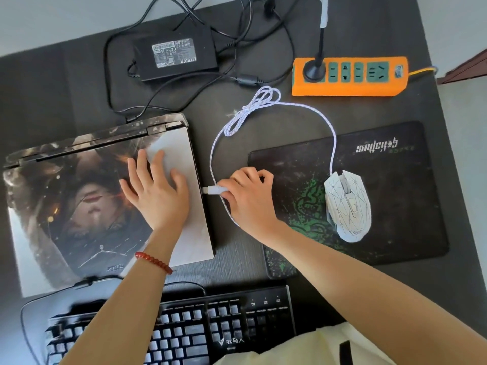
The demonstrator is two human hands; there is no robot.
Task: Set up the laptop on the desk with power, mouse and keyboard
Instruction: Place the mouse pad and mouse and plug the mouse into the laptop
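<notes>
The left hand [155, 191] is lying flat, fingers spread, on the closed laptop [79, 201] lid. The right hand [249, 198] is pinching the white USB plug [214, 190], its tip just beside the laptop's right edge. The mouse [347, 205] is sitting on the mouse pad [395, 193]; the keyboard [184, 330] is lying nearest the person on the desk [39, 88].

- Both forearms are bare, with no sleeves showing, entering from the lower part of the frame.
- A red beaded bracelet [154, 262] circles the left wrist, lower centre.
- Pale cream-yellow clothing [303, 349] with a black strap [345, 353] fills the bottom right.
</notes>
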